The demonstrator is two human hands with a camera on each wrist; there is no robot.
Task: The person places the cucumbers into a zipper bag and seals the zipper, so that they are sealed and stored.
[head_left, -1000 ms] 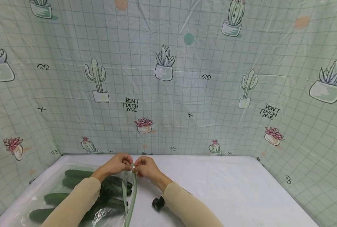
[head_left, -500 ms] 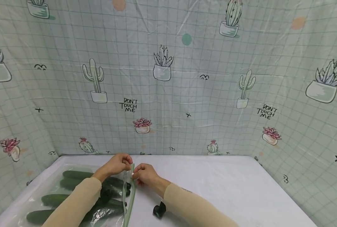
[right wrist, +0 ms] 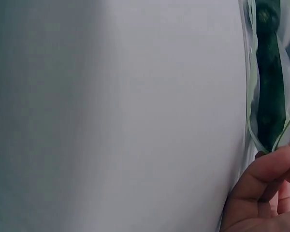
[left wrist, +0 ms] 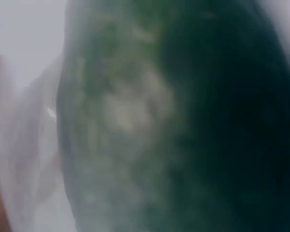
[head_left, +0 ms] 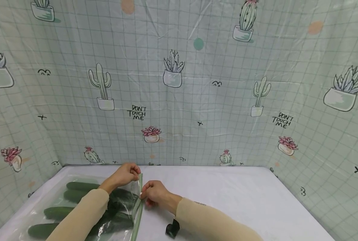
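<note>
A large clear zip bag (head_left: 56,197) lies at the left of the table with several green cucumbers (head_left: 82,186) inside. Its pale green zip strip (head_left: 138,219) runs along the right edge. My left hand (head_left: 124,174) pinches the far end of that strip. Closer to me, my right hand (head_left: 158,194) pinches the small white slider (head_left: 141,194) on the strip. In the right wrist view, the bag's mouth gapes ahead of the right hand's fingers (right wrist: 275,164), and a cucumber (right wrist: 270,87) shows through it. Blurred plastic and a dark green cucumber (left wrist: 135,145) fill the left wrist view.
A white cloth covers the table (head_left: 227,197). Beneath my right forearm is a small black object (head_left: 172,229). Behind and at both sides hangs a grid-patterned curtain (head_left: 197,100) with cactus prints.
My right hand has slid toward me along the strip with the slider, away from the left hand. The strip beyond it now looks pressed together. My left hand stays at the far corner.
</note>
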